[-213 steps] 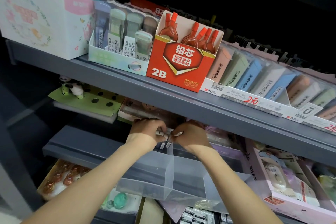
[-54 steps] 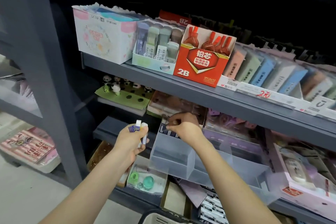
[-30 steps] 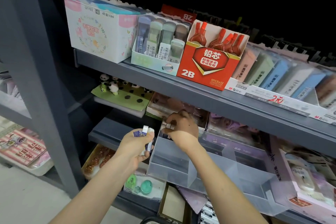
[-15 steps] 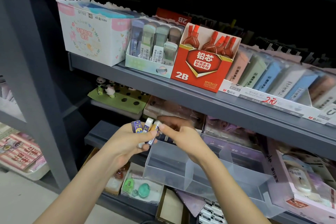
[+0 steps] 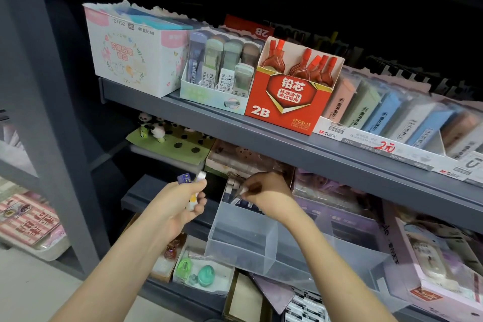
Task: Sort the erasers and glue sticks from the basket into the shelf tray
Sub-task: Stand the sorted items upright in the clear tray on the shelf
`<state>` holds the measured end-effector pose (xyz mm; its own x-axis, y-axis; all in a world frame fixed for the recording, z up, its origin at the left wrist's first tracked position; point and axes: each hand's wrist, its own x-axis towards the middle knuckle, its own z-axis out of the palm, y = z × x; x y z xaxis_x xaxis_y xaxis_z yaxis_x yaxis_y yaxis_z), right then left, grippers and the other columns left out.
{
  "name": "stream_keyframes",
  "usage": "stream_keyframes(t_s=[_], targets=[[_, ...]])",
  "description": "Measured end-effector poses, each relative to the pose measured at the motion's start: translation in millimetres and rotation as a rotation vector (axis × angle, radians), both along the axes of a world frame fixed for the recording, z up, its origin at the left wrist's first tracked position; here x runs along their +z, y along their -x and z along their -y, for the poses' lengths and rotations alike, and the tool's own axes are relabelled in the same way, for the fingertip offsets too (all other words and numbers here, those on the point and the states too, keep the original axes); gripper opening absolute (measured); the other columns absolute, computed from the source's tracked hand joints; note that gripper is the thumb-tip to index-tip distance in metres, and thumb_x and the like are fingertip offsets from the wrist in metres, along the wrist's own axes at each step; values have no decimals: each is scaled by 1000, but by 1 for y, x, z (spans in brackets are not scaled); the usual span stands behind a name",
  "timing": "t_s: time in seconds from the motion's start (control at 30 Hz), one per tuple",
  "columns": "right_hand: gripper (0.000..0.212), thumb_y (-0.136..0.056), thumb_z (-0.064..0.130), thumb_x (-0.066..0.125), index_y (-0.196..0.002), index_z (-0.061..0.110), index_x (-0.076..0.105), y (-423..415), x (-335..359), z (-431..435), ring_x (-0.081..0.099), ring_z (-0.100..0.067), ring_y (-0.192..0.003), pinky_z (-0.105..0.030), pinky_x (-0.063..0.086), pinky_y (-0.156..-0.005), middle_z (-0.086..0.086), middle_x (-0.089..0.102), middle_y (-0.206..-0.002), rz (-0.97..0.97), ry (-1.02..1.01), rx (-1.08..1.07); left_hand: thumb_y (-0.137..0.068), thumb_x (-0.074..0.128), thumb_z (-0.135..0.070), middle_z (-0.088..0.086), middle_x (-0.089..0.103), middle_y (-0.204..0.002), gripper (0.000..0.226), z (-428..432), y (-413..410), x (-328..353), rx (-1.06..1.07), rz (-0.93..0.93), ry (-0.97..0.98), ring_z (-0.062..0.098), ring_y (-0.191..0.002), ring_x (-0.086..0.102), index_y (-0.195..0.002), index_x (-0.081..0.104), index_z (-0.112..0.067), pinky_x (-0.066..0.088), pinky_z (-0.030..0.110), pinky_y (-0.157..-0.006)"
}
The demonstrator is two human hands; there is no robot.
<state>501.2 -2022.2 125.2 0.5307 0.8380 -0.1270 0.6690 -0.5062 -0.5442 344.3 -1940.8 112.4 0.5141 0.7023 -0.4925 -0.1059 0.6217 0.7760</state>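
Has carried the right hand from the left hand to the clear shelf tray, pinching a small white piece over the back row; likely one more sorted. Grips a glue stick and purple-labelled eraser in the left. Leaves little room under the upper shelf.

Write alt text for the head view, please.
A person's right hand reaches into the back of a clear tray while the left hand grips several small wrapped pieces. Above, the upper shelf carries a red 2B lead box.
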Motion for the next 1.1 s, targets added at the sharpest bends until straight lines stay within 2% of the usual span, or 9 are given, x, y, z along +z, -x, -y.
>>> stream_keyframes(t_s=[0.13,0.23,0.37,0.47,0.63,0.73,0.9,1.03,1.1], targets=[[26,-84,5,63,-108,12,70,1,-16,-16,62,-19,-102,-20,45,-87,-4,69,-109,72,28,-18,-95,50,-1,17,53,-77,9,1,0,-2,-51,-23,-39,18,-61,48,-92,56,5,35,14,-35],[25,-83,6,64,-105,15,70,1,-22,-19,62,-20,-103,-20,44,-86,-1,70,-108,71,19,-54,-92,55,0,17,59,-80,7,1,2,-3,-77,-70,-104,17,-63,52,-91,61,3,38,14,-38],[19,-83,22,67,-101,28,70,1,-21,-15,62,-17,-102,-23,46,-83,8,69,-108,161,12,-100,-89,60,0,15,63,-78,6,2,3,-2,-62,-100,-121,16,-63,54,-87,65,-1,36,13,-37],[20,-83,26,67,-103,31,67,1,-21,-13,61,-16,-101,-24,46,-82,9,68,-106,147,3,-100,-88,62,-2,12,65,-78,5,4,3,0,-65,-129,-139,13,-62,53,-85,66,-4,32,12,-37],[24,-81,27,70,-105,29,66,4,-21,-5,57,-11,-81,-23,45,-74,13,61,-87,11,-145,-117,-88,63,-4,11,67,-80,5,4,3,1,-82,-143,-175,12,-60,52,-87,68,-6,30,13,-38],[21,-84,25,69,-105,24,70,11,-15,8,51,2,-69,-13,41,-66,12,64,-88,-115,-336,-23,-88,64,-5,10,68,-80,6,3,2,-1,-103,-143,-188,12,-61,52,-91,68,-6,32,13,-38],[10,-87,15,66,-92,22,71,25,-2,23,57,-1,-76,-18,45,-74,11,68,-84,-274,-425,169,-85,68,-9,7,67,-79,14,8,-2,3,-248,-93,-243,11,-63,51,-97,71,-4,33,15,-42],[18,-82,8,70,-82,26,67,7,8,34,62,-6,-80,-20,48,-80,9,69,-83,-442,-526,-44,-87,65,-9,6,61,-81,7,9,-2,4,-153,-81,-228,11,-65,49,-93,65,-7,36,19,-49],[20,-83,10,70,-79,29,66,-7,12,40,64,-10,-87,-21,46,-87,9,69,-87,-403,-498,-176,-92,60,-13,6,53,-79,6,6,-3,3,-60,-115,-195,11,-66,46,-88,57,-10,34,22,-56]])
